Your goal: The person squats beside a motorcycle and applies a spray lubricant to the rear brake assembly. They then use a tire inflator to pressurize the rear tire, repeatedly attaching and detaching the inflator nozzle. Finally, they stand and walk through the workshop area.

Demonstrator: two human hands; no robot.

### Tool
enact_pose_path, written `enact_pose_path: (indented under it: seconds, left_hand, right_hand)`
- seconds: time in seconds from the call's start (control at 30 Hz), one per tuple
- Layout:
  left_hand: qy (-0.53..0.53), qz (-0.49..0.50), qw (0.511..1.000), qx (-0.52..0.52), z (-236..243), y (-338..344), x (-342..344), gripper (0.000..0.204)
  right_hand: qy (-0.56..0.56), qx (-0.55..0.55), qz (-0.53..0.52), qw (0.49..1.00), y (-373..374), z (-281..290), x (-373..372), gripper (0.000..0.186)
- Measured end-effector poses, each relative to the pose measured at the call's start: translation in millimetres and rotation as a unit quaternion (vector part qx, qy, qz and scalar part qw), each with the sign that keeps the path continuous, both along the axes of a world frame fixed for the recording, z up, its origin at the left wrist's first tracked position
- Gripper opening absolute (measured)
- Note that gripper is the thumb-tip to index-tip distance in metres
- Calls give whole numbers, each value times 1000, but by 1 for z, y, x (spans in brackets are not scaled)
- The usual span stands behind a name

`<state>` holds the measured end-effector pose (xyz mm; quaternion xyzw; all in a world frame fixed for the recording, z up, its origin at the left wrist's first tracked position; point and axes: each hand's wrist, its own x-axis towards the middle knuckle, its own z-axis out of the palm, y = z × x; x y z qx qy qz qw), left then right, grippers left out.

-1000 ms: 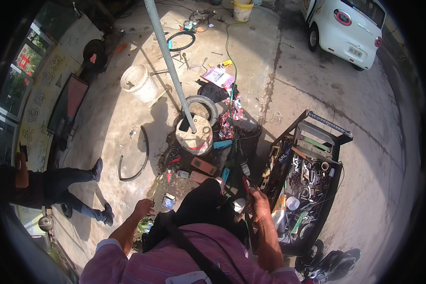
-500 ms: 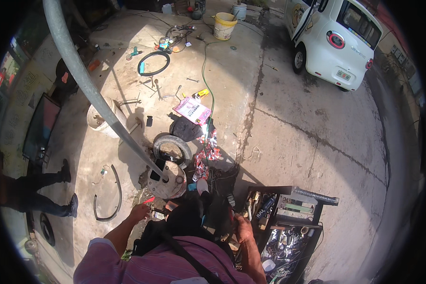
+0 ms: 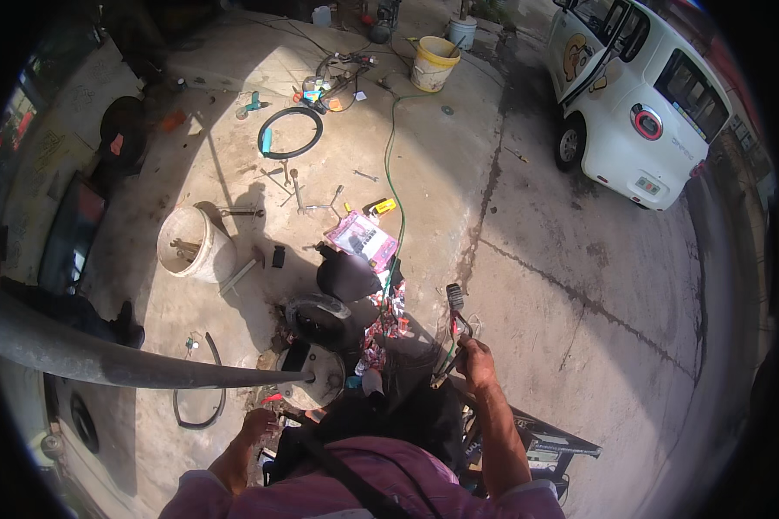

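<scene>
The right hand (image 3: pixel 476 362) is raised over the concrete floor (image 3: pixel 580 285), fingers (image 3: pixel 464 348) closed around a pair of pliers (image 3: pixel 453 313) (red on the grips, dark at the head), which stick up and away from the knuckles. The left hand (image 3: pixel 258 424) hangs lower, its fingers curled just beside a grey metal pole (image 3: pixel 138 368) that ends at a round wheel hub (image 3: pixel 316 381). Beyond the hub, farther from the left fingers, lies a black tyre (image 3: pixel 322 316). Well beyond the right fingers a green hose (image 3: pixel 391 164) runs toward a yellow bucket (image 3: pixel 433 62). A white bucket (image 3: pixel 190 244) stands far off to the left, and a white car (image 3: pixel 640 95) is parked far off to the right.
</scene>
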<state>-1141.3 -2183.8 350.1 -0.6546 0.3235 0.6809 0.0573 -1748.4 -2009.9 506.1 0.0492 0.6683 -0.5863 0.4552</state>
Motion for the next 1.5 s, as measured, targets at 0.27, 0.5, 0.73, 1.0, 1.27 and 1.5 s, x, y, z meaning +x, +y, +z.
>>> enact_pose_path:
  seconds: [0.27, 0.5, 0.73, 1.0, 1.27, 1.5]
  left_hand:
    - [-74, -116, 989, -57, 10, 56, -15, 19]
    - [-102, 25, 993, 47, 30, 61, -118, 15]
    - [-16, 207, 969, 132, 42, 18, -260, 17]
    - [-157, 147, 976, 30, 111, -71, -432, 16]
    - [-163, 192, 967, 27, 92, -85, -475, 21]
    - [-154, 235, 957, 70, 41, -114, -504, 19]
  right_hand:
    - [-203, -36, -25, 978, -116, -74, -142, 24]
    - [-248, -2, 41, 968, -203, -187, -260, 16]
    - [-226, 120, 191, 948, -260, -211, -356, 26]
    - [-211, 105, 279, 931, -341, -200, -447, 38]
    - [-207, 73, 252, 942, -453, -192, -521, 37]
    - [-192, 67, 232, 951, -558, -194, -558, 28]
